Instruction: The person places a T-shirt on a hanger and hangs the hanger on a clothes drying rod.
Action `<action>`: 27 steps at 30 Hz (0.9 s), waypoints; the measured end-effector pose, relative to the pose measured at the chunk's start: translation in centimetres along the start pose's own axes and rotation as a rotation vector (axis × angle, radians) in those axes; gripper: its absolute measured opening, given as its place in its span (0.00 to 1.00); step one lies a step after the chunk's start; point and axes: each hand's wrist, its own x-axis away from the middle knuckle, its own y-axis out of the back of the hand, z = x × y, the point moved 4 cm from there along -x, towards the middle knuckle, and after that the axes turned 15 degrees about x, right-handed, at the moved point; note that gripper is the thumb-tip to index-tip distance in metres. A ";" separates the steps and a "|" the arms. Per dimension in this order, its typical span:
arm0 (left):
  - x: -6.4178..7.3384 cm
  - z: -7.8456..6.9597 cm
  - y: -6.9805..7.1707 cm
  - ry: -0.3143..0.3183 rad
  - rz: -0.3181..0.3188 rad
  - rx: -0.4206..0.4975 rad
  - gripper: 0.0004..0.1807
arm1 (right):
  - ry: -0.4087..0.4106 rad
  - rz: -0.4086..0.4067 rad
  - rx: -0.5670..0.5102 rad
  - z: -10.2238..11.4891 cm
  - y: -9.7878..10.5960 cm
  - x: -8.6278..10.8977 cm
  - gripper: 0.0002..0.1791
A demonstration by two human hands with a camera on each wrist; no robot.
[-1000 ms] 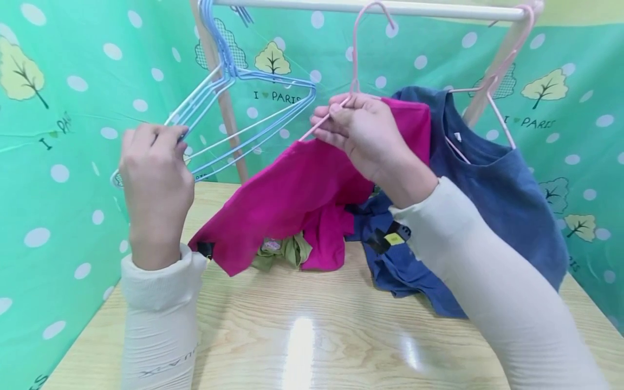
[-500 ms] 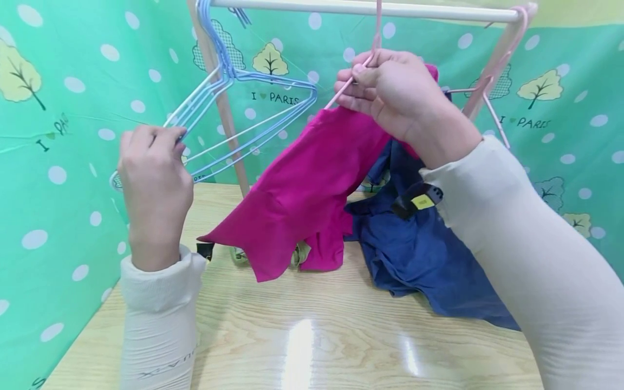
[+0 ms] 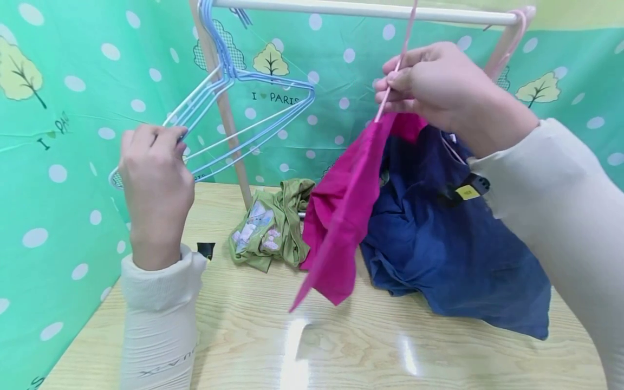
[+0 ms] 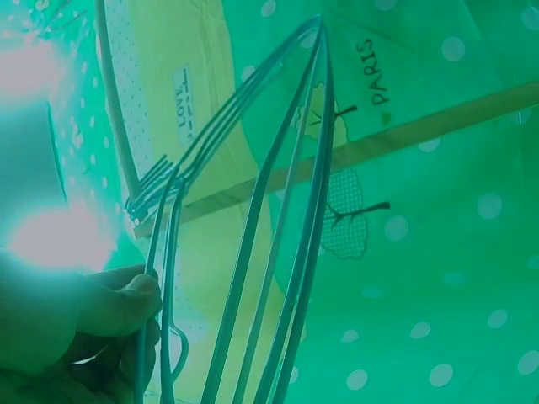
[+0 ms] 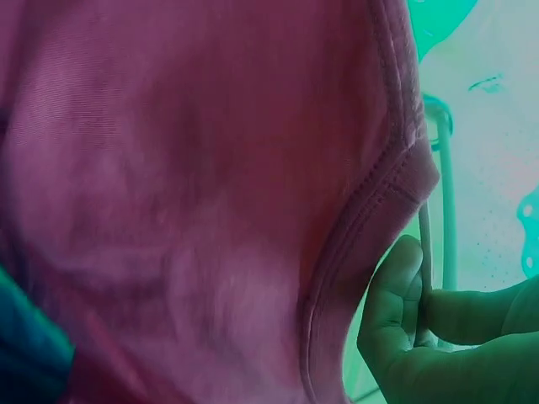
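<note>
In the head view my left hand grips the lower left side of several blue wire hangers that hang from the rail. The left wrist view shows its thumb pressed on the hanger wire. Higher up at the right, my right hand pinches a pink hanger between thumb and fingers. A magenta garment hangs from this hanger, seen nearly edge-on. Its stitched neckline runs beside the fingers in the right wrist view. The hanger's hook reaches past the top of the head view.
A white rail crosses the top between wooden posts. At the right, a navy shirt hangs on another pink hanger, partly hidden by my right arm. A crumpled green garment lies on the wooden table.
My right hand has moved right and upward with the pink hanger and magenta garment, which has turned edge-on. The green garment has come into fuller view. My left hand keeps its place.
</note>
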 end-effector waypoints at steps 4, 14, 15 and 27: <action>0.0 0.0 -0.1 0.000 0.009 -0.004 0.12 | 0.004 -0.001 0.164 -0.4 1.6 0.2 0.16; 0.1 0.3 0.1 0.002 0.001 -0.008 0.12 | -0.018 -0.019 0.499 -0.8 5.3 0.1 0.25; 0.1 0.4 0.1 0.002 -0.001 -0.007 0.12 | -0.024 -0.022 0.539 -0.8 5.7 0.1 0.26; 0.0 0.7 0.3 0.007 -0.010 -0.011 0.12 | -0.064 -0.142 1.002 -1.1 8.5 0.4 0.27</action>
